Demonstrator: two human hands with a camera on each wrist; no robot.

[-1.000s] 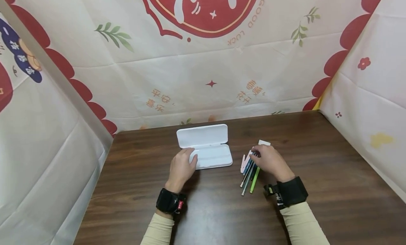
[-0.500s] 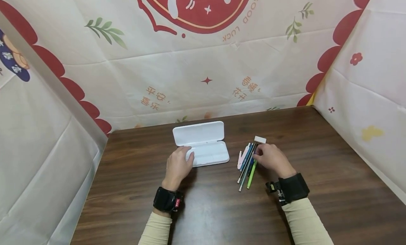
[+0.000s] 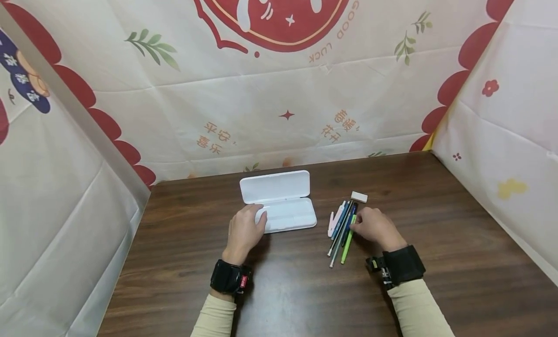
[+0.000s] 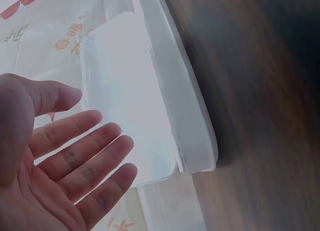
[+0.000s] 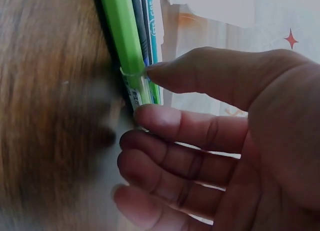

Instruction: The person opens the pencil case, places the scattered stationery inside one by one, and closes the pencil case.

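Dark wood tabletop (image 3: 457,259), walled on three sides by a printed cloth backdrop (image 3: 270,109).

White pencil case (image 3: 281,206) lies open at centre, lid folded back flat toward the backdrop, tray toward the person. Left hand (image 3: 245,230) rests at the tray's near-left corner; fingers straight and loosely spread, gripping nothing. In the left wrist view the palm (image 4: 55,161) hovers over the case (image 4: 150,101) interior with the fingers extended; contact with the plastic cannot be told from there.

To the right of the case, well apart from it, a small fan of pens (image 3: 342,228) lies on the tabletop, tips pointing toward the person. Green pen (image 3: 348,240) is the rightmost of the group; blue and dark ones beside it, a pale pink item (image 3: 333,223) at the left edge. White eraser (image 3: 359,197) sits just beyond the far ends of the pens.

Right hand (image 3: 377,229) is just to the right of the pens, fingers curled. Right wrist view: thumb and forefinger (image 5: 190,128) pinch the green pen (image 5: 125,51) at its clear section, other fingers curled beneath. The pen lies on the wood among its neighbours.
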